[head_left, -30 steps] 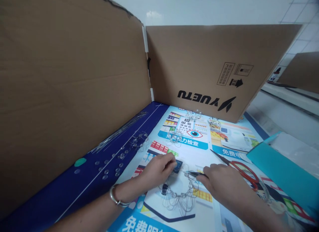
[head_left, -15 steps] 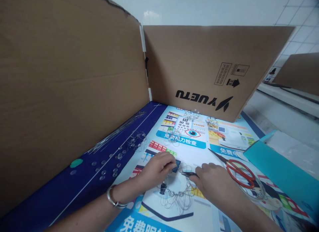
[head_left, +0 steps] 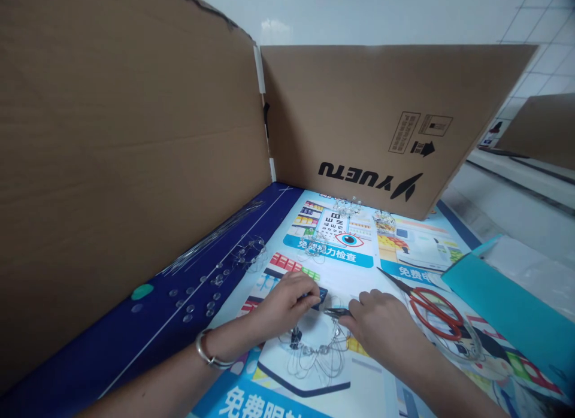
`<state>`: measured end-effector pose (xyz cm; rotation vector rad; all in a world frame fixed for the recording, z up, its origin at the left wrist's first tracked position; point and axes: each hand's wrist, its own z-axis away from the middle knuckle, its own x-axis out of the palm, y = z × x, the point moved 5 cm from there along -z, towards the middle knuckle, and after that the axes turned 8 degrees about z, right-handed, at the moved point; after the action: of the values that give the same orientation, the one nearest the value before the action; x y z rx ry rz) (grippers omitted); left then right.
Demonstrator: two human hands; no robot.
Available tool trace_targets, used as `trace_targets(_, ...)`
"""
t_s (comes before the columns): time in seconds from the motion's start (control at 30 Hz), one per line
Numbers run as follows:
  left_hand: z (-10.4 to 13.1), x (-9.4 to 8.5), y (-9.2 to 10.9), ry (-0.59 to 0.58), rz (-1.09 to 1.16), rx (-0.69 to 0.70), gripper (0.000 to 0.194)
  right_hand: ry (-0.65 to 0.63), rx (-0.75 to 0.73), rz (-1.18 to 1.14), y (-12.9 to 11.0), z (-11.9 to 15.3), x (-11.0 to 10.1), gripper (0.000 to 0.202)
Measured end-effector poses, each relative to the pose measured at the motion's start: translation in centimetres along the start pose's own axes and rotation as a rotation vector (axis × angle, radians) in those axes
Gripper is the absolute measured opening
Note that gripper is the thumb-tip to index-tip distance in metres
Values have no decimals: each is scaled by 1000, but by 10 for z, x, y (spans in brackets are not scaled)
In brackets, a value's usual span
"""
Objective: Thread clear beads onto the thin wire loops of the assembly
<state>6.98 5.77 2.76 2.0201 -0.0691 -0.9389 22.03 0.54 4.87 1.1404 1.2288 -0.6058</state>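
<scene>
A ring of thin wire loops and clear beads (head_left: pixel 321 350) lies on the printed sheet between my hands. My left hand (head_left: pixel 293 299), with a silver bangle at its wrist, pinches the ring's upper left edge; the bit between its fingertips is too fine to make out fully. Wrapped in my right hand (head_left: pixel 376 319) is a pair of pliers (head_left: pixel 335 312); only the dark jaws show, pointing left at the top of the ring close to my left fingertips. The pliers' handles are hidden in my palm.
Red-handled scissors (head_left: pixel 435 313) lie at the right beside a coil of clear line (head_left: pixel 471 349) and a teal folder (head_left: pixel 507 313). Loose beads (head_left: pixel 188 308) and straight wires (head_left: pixel 211 235) lie left. Several beaded wire pieces (head_left: pixel 314 243) sit farther back before cardboard walls (head_left: pixel 368 106).
The pliers' jaws have shifted slightly left, nearer my left fingertips. My left hand keeps its pinch, and the view has moved a little.
</scene>
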Motion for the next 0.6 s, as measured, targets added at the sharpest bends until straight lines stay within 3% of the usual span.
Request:
trace_targets(0.3, 1, 3, 7, -93, 2, 71, 12, 2, -8, -25, -1, 1, -1, 23)
trace_targets(0.6, 0, 3, 1, -84, 75, -36, 18, -32, -41, -51, 1, 1, -4, 22)
